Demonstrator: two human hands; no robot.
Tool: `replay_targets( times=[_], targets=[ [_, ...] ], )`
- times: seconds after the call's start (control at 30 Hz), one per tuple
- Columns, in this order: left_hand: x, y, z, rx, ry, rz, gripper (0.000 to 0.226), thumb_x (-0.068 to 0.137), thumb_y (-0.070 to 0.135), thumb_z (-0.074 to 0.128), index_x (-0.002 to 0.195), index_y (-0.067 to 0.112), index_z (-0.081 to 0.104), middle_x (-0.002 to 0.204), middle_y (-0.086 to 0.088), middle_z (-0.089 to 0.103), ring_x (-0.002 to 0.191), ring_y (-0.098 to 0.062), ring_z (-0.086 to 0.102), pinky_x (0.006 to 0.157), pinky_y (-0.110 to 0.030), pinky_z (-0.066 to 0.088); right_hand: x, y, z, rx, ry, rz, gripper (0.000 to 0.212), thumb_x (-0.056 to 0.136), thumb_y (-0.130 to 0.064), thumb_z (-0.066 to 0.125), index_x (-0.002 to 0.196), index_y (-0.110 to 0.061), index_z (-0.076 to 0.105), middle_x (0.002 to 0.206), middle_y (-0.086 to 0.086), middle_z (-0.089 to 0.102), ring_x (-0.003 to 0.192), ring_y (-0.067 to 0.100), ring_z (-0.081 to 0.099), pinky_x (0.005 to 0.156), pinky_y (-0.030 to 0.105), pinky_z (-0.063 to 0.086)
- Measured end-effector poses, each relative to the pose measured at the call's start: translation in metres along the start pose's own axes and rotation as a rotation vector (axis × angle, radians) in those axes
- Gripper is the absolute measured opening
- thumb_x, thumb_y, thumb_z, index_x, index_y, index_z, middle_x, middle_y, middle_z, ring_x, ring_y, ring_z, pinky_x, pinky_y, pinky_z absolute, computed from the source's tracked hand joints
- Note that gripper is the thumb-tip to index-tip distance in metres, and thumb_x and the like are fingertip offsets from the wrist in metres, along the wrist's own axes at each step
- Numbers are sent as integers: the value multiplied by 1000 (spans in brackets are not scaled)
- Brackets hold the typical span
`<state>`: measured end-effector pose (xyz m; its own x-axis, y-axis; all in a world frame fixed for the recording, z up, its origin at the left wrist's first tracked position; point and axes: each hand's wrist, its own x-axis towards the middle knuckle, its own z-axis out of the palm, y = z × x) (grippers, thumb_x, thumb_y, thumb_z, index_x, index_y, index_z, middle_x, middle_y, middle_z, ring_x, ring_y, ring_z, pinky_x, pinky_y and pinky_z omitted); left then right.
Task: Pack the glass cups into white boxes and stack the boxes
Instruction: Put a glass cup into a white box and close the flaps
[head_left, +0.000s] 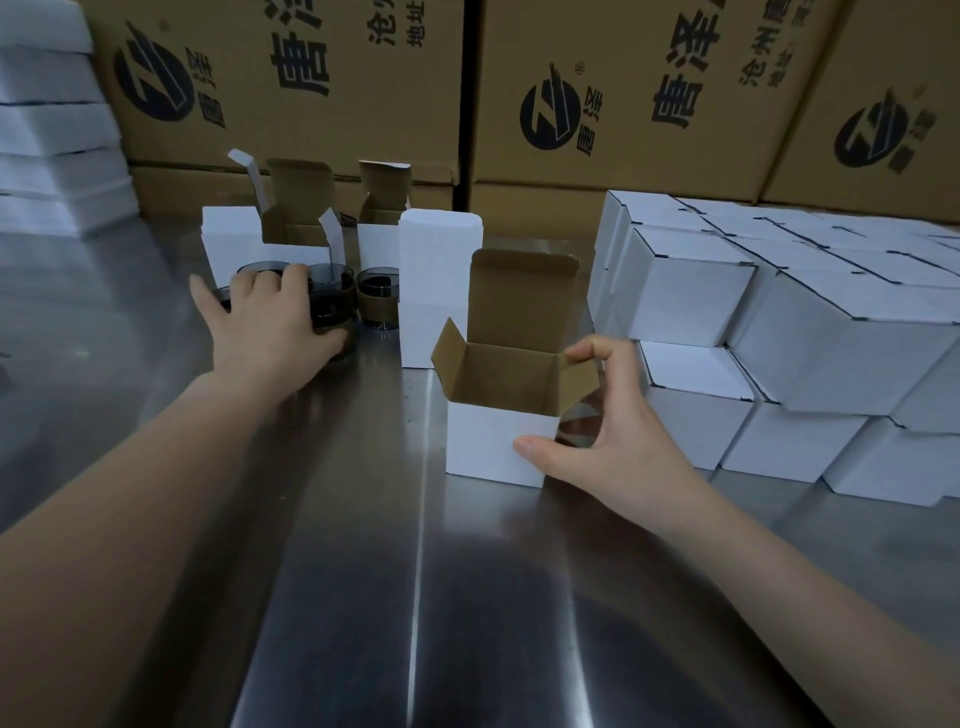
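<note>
Pick step: our L hand (270, 317) grips a glass cup (335, 296), back-left of the open white box (493, 441), which our R hand (618, 436) pinches steady. Next: lift cup, lower upright into box.

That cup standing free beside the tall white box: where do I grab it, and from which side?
Probably take the glass cup round its brown-banded middle, coming from above on the near side. It stands upright; the tall white box crowds its right, and the neighbouring cup in the left hand crowds its left, so only front and top look free.
</note>
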<state>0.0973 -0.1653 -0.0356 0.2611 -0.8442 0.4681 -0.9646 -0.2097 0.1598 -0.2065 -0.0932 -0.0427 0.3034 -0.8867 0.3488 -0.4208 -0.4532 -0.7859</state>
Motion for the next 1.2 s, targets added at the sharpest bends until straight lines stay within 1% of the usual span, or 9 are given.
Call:
replay_targets(
  times=[0.07, 0.17, 0.33, 0.43, 0.6, 0.77, 0.87, 1.03, 1.2],
  targets=[
    [-4, 1, 1, -56, 49, 11, 63, 84, 42, 71, 133, 10, 47, 131, -20, 54, 130, -41, 42, 116, -64, 0, 0, 0, 0, -2, -8, 7, 67, 65, -48, 76, 110, -52, 27, 116, -18, 50, 107, 8, 58, 90, 35, 55],
    [-14, 5, 3, -194, 122, 6, 66, 82, 35, 75, 135, 10, 45, 130, -20, 52, 129, -39, 42, 119, -59, 3, -1, -3, 0, -17, -14, 1, 72, 63, -54, 75, 116, -54, 26, 127, -17, 46, 116, 7, 53, 98, 36, 51],
    [-31, 13, -2, -367, 242, 37, 67, 77, 20, 79, 133, 8, 45, 129, -22, 45, 124, -41, 38, 111, -61, 31, -2, -8, -5, -34, 27, -51, 87, 64, -56, 75, 131, -53, 20, 143, -18, 35, 132, 3, 39, 109, 40, 41],
    [-39, 18, -10, -520, 262, 46, 72, 76, 22, 80, 136, 16, 41, 133, -15, 41, 124, -35, 43, 107, -54, 40, -2, -12, -6, -23, 95, -97, 83, 69, -50, 75, 133, -49, 22, 143, -24, 31, 134, -5, 32, 112, 35, 37],
    [-66, 42, -33, -790, 407, 138, 74, 73, 17, 79, 134, 26, 37, 131, -7, 38, 121, -21, 46, 104, -38, 46, -7, -20, -7, 38, 244, -168, 69, 76, -39, 71, 133, -34, 33, 137, -20, 38, 133, -4, 34, 113, 31, 36],
    [-88, 72, -59, -793, 617, 440, 71, 72, 9, 77, 133, 6, 40, 127, -3, 39, 117, -39, 51, 94, -57, 46, -9, -24, -4, 76, 306, -220, 54, 82, -34, 67, 130, -23, 45, 130, -13, 50, 128, 4, 45, 111, 31, 39],
    [-102, 91, -71, -793, 604, 584, 72, 73, 9, 78, 131, 12, 36, 128, 1, 41, 118, -34, 50, 91, -58, 47, -9, -22, -3, 133, 294, -264, 53, 83, -39, 64, 130, -21, 48, 129, -10, 55, 126, 9, 51, 107, 28, 41],
    [-116, 110, -73, -824, 542, 711, 78, 70, 3, 81, 132, 11, 33, 131, 0, 40, 117, -23, 46, 96, -55, 45, -7, -22, -1, 324, 237, -248, 48, 81, -41, 62, 127, -32, 50, 126, -6, 61, 125, 12, 53, 107, 34, 41],
    [-120, 112, -66, -845, 453, 766, 83, 71, 1, 83, 135, 12, 30, 134, -2, 43, 122, -37, 50, 106, -38, 43, -4, -26, -3, 422, 197, -202, 49, 82, -37, 61, 128, -21, 52, 110, -21, 67, 113, -3, 58, 90, 13, 45]
  ],
)
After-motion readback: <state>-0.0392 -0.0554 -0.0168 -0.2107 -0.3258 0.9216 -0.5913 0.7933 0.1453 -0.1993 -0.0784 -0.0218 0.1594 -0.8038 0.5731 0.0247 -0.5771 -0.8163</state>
